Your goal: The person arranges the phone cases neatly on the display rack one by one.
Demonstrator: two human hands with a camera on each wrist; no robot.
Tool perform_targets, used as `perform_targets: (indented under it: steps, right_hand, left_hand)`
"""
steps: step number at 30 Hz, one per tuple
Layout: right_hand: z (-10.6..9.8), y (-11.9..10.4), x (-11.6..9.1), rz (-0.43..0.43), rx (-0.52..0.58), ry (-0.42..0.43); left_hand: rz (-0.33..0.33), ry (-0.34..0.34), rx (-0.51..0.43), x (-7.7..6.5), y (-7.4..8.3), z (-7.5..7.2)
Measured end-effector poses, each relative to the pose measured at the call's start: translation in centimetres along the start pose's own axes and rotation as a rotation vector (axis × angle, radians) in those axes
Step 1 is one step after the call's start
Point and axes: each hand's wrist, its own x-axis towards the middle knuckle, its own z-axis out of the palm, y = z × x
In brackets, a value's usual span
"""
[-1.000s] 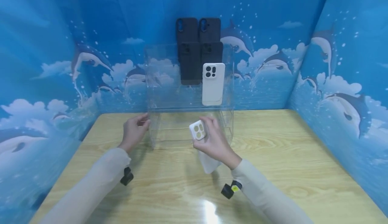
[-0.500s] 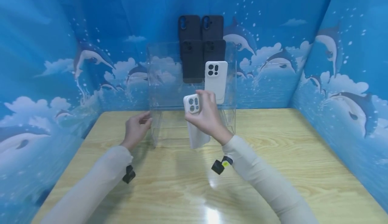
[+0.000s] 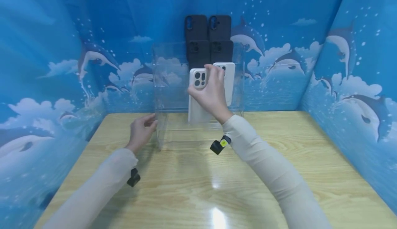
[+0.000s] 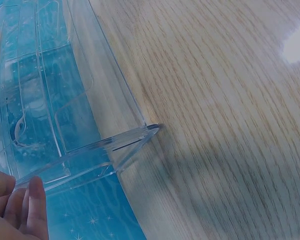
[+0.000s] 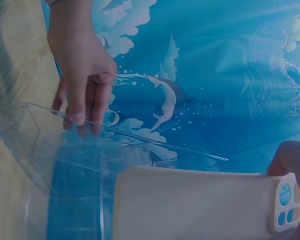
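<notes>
My right hand (image 3: pixel 214 93) pinches a white phone case (image 3: pixel 196 109) near its top, by the camera cutouts, and holds it upright in front of a clear stepped display stand (image 3: pixel 170 102). The right wrist view shows the plain back of this case (image 5: pixel 200 205), with fingers at its cutout end. My left hand (image 3: pixel 141 132) grips the stand's left side panel between thumb and fingers; in the left wrist view the fingertips (image 4: pixel 36 192) are right at the panel edge. A second white phone case (image 3: pixel 229 84) stands on the stand's right side, partly hidden by my right hand.
Several black phone cases (image 3: pixel 198 51) stand in two rows on the upper steps. The stand rests on a wood-grain table (image 3: pixel 173 187), close to the dolphin-print backdrop (image 3: pixel 273 22). Each wrist carries a small black camera (image 3: pixel 217 147).
My right hand has lifted the white phone case up and forward, from low in front of the stand to beside the second white case. The left hand keeps its place at the panel.
</notes>
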Motion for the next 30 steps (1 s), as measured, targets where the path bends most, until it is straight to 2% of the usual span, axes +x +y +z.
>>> perform_targets:
  steps: [4, 11, 20, 30]
  right_hand:
    - [0.0, -0.6, 1.6, 0.002, -0.006, 0.064]
    - [0.5, -1.3, 3.5, 0.052, 0.052, 0.125]
    - [2.1, -0.7, 4.3, 0.044, 0.071, 0.223]
    - [3.8, 0.5, 4.7, -0.009, -0.005, 0.3]
  left_hand:
    - [0.0, 0.01, 0.002, 0.1, 0.0, 0.0]
    - [-0.003, 0.009, -0.001, 0.0, 0.0, 0.0]
    - [0.0, -0.016, 0.008, -0.2, 0.1, -0.3]
    - [0.014, -0.014, 0.013, -0.2, 0.0, -0.2]
